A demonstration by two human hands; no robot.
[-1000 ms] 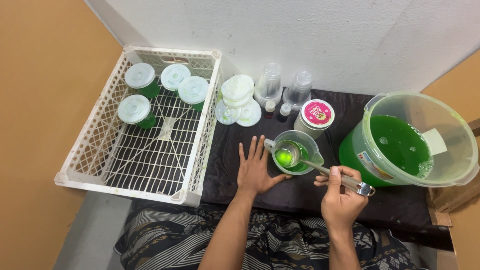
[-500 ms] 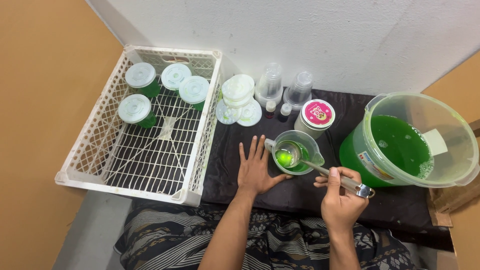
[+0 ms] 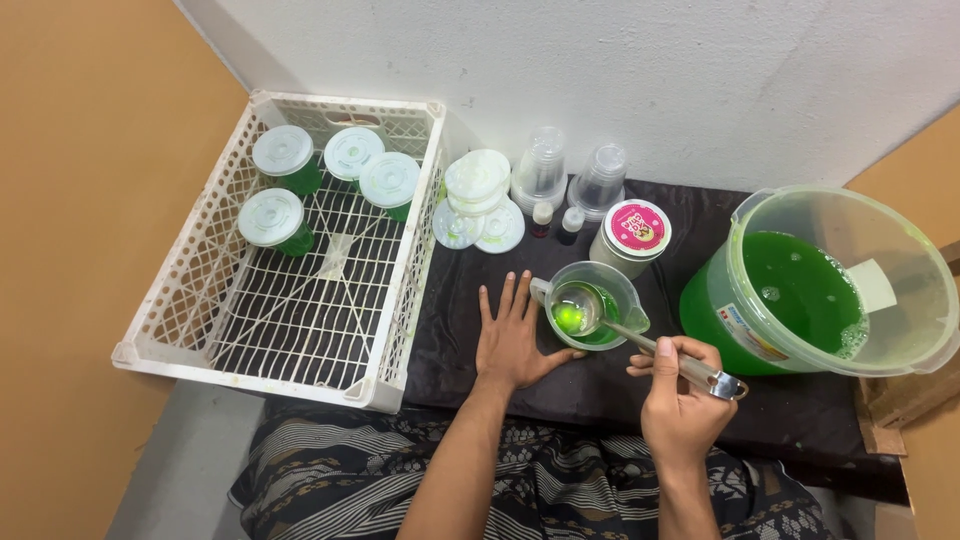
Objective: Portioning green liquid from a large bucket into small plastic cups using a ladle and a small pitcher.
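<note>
Black-clothed bench (image 3: 600,400) is carrying a light, tippy plastic cup (image 3: 590,305) at 3 o'clock of my flat, open left hand (image 3: 512,340), while my right hand (image 3: 678,400) is gripping the slippery metal ladle (image 3: 640,340) by its handle.

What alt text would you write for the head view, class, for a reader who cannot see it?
The right hand holds a ladle over a cup of green liquid, while the left hand lies flat beside it. A bucket sits right; a crate with four lidded cups sits left.
</note>
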